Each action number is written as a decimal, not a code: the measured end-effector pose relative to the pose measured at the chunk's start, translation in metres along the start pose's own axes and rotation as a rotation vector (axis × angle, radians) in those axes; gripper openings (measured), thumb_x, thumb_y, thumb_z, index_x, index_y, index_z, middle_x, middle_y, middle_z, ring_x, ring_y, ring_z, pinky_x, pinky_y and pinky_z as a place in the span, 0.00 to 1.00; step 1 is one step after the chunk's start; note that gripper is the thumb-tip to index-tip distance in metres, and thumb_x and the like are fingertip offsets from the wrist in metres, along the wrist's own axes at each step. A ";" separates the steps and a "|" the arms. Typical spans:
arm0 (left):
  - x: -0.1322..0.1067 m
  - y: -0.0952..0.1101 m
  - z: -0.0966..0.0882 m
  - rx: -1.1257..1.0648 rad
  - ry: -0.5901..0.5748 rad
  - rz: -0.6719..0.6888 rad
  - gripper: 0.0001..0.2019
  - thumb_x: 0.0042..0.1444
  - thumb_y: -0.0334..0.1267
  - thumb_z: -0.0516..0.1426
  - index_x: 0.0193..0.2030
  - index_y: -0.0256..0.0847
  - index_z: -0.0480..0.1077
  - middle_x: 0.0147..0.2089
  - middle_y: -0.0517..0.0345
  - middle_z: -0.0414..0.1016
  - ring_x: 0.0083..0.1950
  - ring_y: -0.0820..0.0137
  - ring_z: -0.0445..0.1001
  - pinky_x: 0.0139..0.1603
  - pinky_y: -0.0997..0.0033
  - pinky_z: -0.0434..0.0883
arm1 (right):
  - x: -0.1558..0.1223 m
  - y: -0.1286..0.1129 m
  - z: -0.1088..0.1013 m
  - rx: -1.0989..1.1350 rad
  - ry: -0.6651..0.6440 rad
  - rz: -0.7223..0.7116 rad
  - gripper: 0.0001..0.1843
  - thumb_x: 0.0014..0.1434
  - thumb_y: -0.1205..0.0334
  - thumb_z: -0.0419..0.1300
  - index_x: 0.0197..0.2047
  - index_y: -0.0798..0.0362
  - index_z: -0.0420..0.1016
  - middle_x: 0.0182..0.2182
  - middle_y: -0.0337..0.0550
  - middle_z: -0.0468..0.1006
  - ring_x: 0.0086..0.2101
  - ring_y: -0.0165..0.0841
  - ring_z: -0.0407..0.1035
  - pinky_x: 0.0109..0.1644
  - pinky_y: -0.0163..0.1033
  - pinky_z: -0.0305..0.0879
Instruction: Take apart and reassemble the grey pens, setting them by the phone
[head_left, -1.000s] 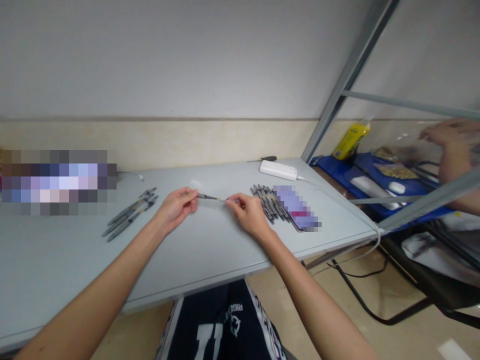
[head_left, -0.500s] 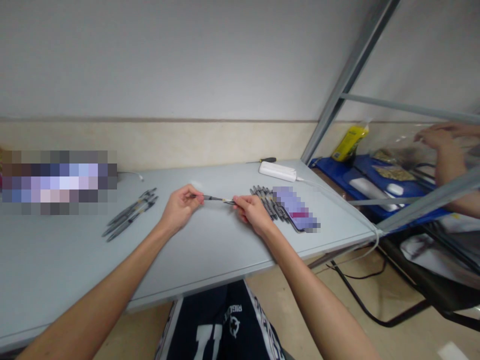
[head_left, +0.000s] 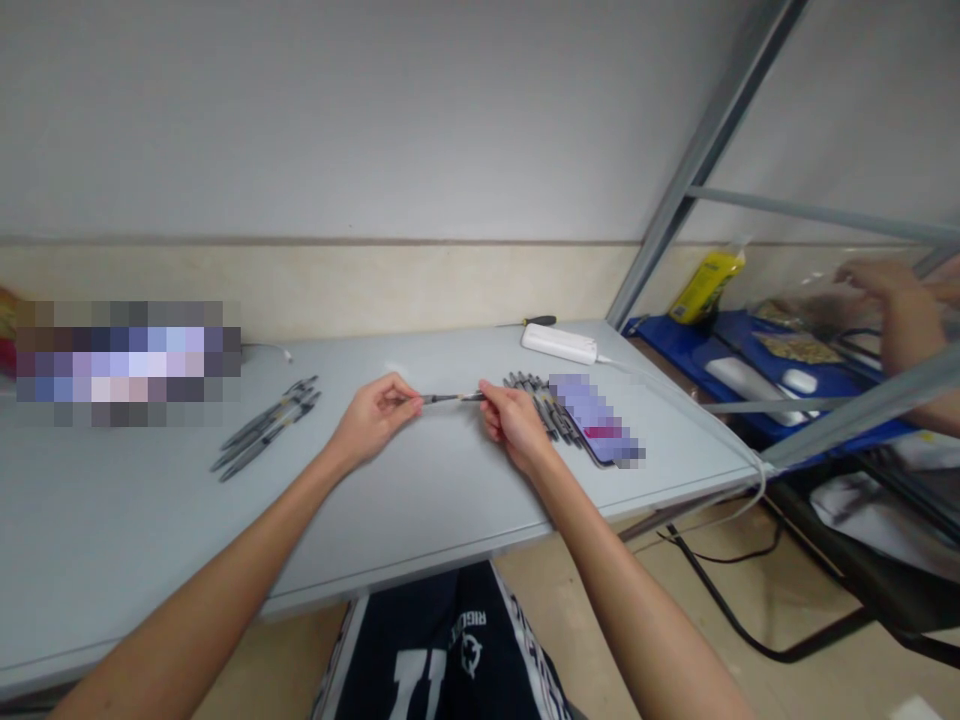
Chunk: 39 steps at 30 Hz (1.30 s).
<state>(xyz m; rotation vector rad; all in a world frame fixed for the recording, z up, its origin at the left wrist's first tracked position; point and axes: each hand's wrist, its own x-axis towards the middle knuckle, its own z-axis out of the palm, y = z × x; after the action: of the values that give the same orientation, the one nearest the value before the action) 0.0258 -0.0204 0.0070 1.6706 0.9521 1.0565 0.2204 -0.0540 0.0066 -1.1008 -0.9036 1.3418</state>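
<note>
A slim dark pen (head_left: 450, 398) is stretched level between my two hands, above the middle of the table. My left hand (head_left: 381, 412) pinches its left end between thumb and fingertips. The other end is gripped by my right hand (head_left: 510, 414), whose thumb lies along it. Several grey pens (head_left: 270, 425) lie side by side at a slant, left of my left hand. Just beyond my right hand rests another row of pens (head_left: 553, 412), partly hidden by that hand. Against this row lies a phone (head_left: 598, 420) with a blurred-out screen.
A white power strip (head_left: 559, 343) with its cable sits near the back edge, by a screwdriver (head_left: 540, 321). Blurred-out items (head_left: 127, 362) occupy the left rear of the table (head_left: 390, 520). Right of the metal frame (head_left: 675, 190), another person's arm (head_left: 904, 310) reaches over a blue surface.
Both hands have shifted slightly right with the pen. The gap of bright metal near my right fingers is less visible, and the pen looks more continuous between the hands.
</note>
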 end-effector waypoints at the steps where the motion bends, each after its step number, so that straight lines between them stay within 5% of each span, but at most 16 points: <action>1: 0.000 -0.001 0.000 0.002 -0.056 -0.027 0.15 0.46 0.48 0.61 0.29 0.38 0.64 0.24 0.60 0.70 0.25 0.75 0.66 0.27 0.75 0.61 | 0.000 0.000 0.001 -0.019 0.008 -0.017 0.20 0.49 0.48 0.60 0.18 0.54 0.62 0.08 0.27 0.52 0.10 0.20 0.45 0.13 0.29 0.40; 6: -0.001 -0.005 -0.001 0.049 -0.192 -0.091 0.16 0.51 0.50 0.56 0.32 0.37 0.67 0.19 0.66 0.60 0.21 0.77 0.57 0.22 0.76 0.53 | -0.002 0.002 0.002 -0.198 0.027 -0.143 0.22 0.53 0.44 0.54 0.19 0.53 0.63 0.09 0.30 0.57 0.12 0.23 0.50 0.15 0.30 0.45; 12: 0.001 -0.006 -0.002 0.027 -0.168 -0.144 0.20 0.54 0.53 0.51 0.27 0.35 0.67 0.16 0.68 0.49 0.19 0.79 0.47 0.21 0.74 0.45 | -0.004 0.003 0.005 -0.388 -0.005 -0.392 0.13 0.52 0.52 0.59 0.34 0.54 0.71 0.17 0.34 0.67 0.17 0.25 0.59 0.21 0.30 0.54; 17: 0.002 -0.004 -0.002 0.010 -0.141 -0.173 0.21 0.51 0.54 0.53 0.27 0.33 0.69 0.15 0.69 0.48 0.18 0.79 0.45 0.21 0.74 0.44 | -0.007 0.001 0.004 -0.466 -0.005 -0.451 0.14 0.53 0.52 0.58 0.28 0.56 0.73 0.18 0.37 0.68 0.20 0.27 0.61 0.23 0.31 0.57; 32: -0.004 -0.004 0.018 0.175 0.049 -0.030 0.18 0.53 0.50 0.52 0.27 0.36 0.71 0.17 0.65 0.56 0.20 0.76 0.52 0.21 0.74 0.48 | -0.006 0.002 0.001 -0.283 0.043 -0.357 0.14 0.50 0.51 0.61 0.24 0.53 0.70 0.13 0.34 0.66 0.15 0.24 0.55 0.19 0.31 0.50; 39: -0.005 0.000 0.018 0.191 -0.010 -0.008 0.18 0.56 0.49 0.50 0.30 0.36 0.71 0.18 0.66 0.55 0.20 0.76 0.52 0.21 0.75 0.50 | -0.006 0.000 0.005 -0.150 0.050 -0.299 0.16 0.48 0.49 0.62 0.23 0.54 0.68 0.14 0.34 0.66 0.14 0.23 0.54 0.17 0.30 0.50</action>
<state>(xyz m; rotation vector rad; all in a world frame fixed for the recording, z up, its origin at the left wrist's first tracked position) 0.0414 -0.0301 0.0020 1.8231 1.0805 0.9761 0.2156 -0.0591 0.0089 -1.0595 -1.0988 1.0102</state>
